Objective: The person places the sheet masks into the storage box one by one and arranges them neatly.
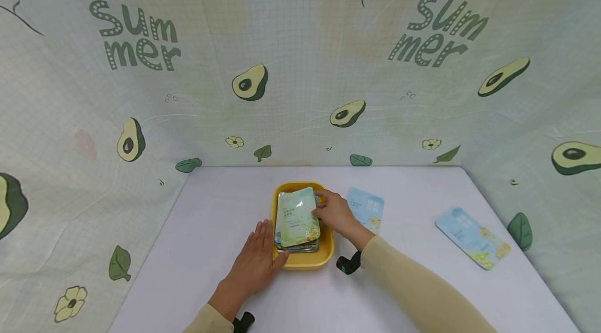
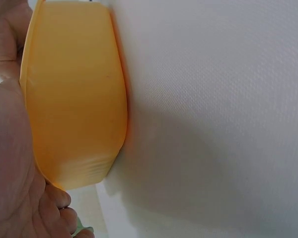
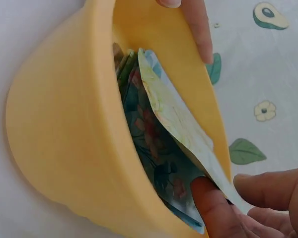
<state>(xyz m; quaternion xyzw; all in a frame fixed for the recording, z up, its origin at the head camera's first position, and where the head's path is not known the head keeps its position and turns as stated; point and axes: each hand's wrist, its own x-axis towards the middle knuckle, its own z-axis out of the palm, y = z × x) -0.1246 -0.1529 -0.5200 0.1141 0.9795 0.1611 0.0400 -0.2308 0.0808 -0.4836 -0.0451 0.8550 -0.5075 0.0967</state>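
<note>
A yellow plastic basket holds a stack of flat face mask packets, with a green face mask packet on top. My right hand pinches that packet's right edge. In the right wrist view, the thumb lies over the green packet and a finger is under it, lifting it off a dark floral packet. My left hand rests with straight fingers along the basket's left rim. From the left wrist, its palm touches the rim of the basket.
A light blue packet lies just right of the basket, partly behind my right forearm. Another blue packet lies farther right on the white table. A cloth printed with avocados hangs around the table's back and sides.
</note>
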